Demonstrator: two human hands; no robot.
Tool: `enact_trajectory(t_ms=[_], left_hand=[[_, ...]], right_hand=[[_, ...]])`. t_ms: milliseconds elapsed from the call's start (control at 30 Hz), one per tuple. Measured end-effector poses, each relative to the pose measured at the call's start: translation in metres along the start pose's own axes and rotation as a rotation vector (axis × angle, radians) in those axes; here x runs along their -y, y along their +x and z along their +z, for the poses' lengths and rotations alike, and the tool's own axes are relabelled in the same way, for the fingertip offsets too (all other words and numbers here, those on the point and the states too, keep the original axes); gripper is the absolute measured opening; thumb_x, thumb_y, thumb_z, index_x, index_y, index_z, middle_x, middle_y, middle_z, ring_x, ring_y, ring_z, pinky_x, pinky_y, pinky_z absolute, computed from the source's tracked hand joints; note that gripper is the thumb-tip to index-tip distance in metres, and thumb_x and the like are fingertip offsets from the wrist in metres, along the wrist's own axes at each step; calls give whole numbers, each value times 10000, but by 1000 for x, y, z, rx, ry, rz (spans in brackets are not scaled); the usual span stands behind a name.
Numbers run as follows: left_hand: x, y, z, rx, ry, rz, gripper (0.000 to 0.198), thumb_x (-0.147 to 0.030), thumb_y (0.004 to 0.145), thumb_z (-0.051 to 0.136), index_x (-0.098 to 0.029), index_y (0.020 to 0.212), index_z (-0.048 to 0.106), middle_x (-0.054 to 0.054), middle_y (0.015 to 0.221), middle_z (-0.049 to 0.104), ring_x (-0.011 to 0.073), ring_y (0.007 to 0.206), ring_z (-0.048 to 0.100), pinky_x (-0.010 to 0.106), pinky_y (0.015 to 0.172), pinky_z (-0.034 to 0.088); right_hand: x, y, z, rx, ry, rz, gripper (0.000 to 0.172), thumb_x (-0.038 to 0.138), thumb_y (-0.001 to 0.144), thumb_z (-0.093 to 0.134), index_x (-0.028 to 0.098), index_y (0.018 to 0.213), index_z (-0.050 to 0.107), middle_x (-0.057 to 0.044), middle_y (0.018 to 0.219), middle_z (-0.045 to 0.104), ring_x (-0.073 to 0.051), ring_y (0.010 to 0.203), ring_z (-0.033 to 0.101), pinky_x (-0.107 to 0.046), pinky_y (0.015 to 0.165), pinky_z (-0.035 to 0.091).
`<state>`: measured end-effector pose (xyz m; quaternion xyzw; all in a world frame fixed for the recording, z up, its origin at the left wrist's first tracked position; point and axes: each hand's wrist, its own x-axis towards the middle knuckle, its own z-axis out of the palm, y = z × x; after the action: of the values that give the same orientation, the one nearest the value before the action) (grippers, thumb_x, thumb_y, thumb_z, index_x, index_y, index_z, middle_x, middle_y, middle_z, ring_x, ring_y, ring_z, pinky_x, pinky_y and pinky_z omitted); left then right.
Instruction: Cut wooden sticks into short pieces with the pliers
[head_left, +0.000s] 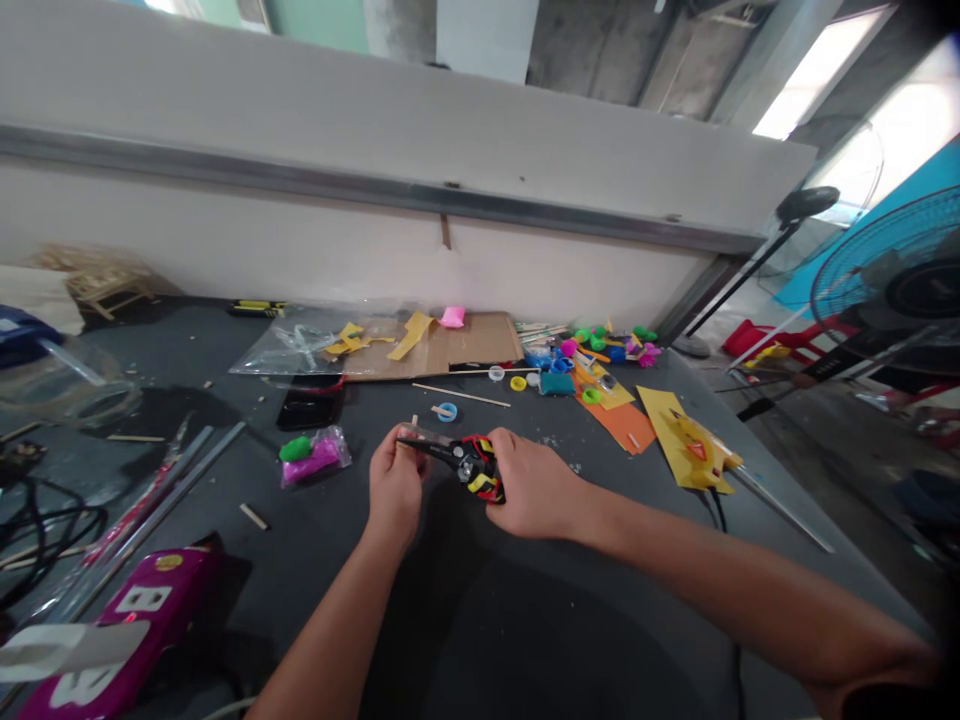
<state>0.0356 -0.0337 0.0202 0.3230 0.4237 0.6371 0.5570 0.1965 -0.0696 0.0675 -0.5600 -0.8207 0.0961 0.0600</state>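
Note:
My right hand (532, 480) is closed around the red, yellow and black handles of a pair of snips (471, 465). Their dark blades point left and reach my left hand (397, 485). Pinched in the left fingers is a small wooden stick (415, 421), its pale tip showing above them. The fingers hide the rest of it, and I cannot tell whether the blades touch it. Just beyond the hands lies a blue ring-shaped lid (447, 412) with a bit of wood on it. A thin wooden stick (461, 395) rests farther back.
A yellow glue gun (697, 450) lies on yellow paper at right. Colourful clay pieces (600, 345) and cardboard (480, 340) sit along the back. To the left are a phone (309, 402), bagged purple clay (311, 458), clear glue sticks (180, 480) and a purple power strip (142, 620).

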Motion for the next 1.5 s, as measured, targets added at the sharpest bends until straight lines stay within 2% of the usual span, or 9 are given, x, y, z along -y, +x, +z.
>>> enact_trajectory(t_ms=[200, 367, 500, 700, 867, 1067, 1267, 1500], left_hand=[[-1, -1, -1, 4, 43, -4, 397, -512, 697, 610, -168, 577, 451, -85, 458, 268, 39, 383, 236, 159, 369, 209], [1, 1, -3, -5, 47, 47, 390, -510, 702, 607, -168, 589, 457, -82, 458, 294, 42, 385, 249, 155, 365, 213], [4, 2, -5, -6, 30, 111, 354, -476, 699, 631, -170, 615, 473, -72, 493, 334, 44, 411, 293, 146, 387, 259], [2, 2, -4, -56, -7, 74, 362, -478, 668, 657, -173, 613, 470, -66, 525, 379, 47, 437, 351, 141, 422, 331], [1, 2, -4, -53, 17, 40, 378, -511, 667, 641, -173, 619, 477, -71, 509, 383, 47, 427, 355, 148, 428, 341], [2, 2, -4, -39, 17, 70, 367, -494, 703, 617, -168, 615, 475, -71, 498, 363, 45, 419, 328, 144, 393, 297], [-1, 1, -1, -51, -17, 24, 367, -474, 696, 633, -170, 605, 450, -79, 485, 331, 43, 404, 298, 146, 375, 259], [-1, 1, 0, -75, -36, 4, 389, -489, 675, 643, -172, 601, 430, -85, 480, 340, 37, 393, 312, 143, 378, 275]], right_hand=[[-2, -2, -6, 65, 52, -10, 371, 334, 638, 515, 178, 933, 355, -89, 878, 567, -212, 707, 564, -304, 576, 395], [0, -3, -8, 97, 91, -2, 395, 338, 636, 524, 174, 958, 363, -96, 894, 572, -212, 716, 566, -296, 580, 389], [6, -4, -9, 130, 118, 11, 389, 338, 641, 519, 176, 959, 366, -104, 920, 574, -211, 711, 569, -291, 562, 381], [11, -4, -10, 174, 121, 23, 379, 345, 655, 519, 179, 957, 362, -99, 907, 581, -222, 713, 584, -297, 554, 391], [11, -3, -9, 149, 61, 36, 398, 339, 661, 510, 164, 987, 363, -109, 882, 593, -239, 706, 594, -312, 556, 395], [11, -1, 1, 111, 26, 39, 403, 351, 674, 497, 154, 996, 356, -103, 841, 600, -239, 676, 598, -306, 534, 387], [10, -2, 3, 38, 25, 57, 380, 354, 651, 514, 172, 946, 358, -107, 913, 576, -227, 721, 584, -307, 570, 399], [12, -3, 1, 77, 72, 64, 393, 364, 649, 520, 172, 954, 366, -106, 924, 569, -228, 737, 575, -303, 575, 381]])
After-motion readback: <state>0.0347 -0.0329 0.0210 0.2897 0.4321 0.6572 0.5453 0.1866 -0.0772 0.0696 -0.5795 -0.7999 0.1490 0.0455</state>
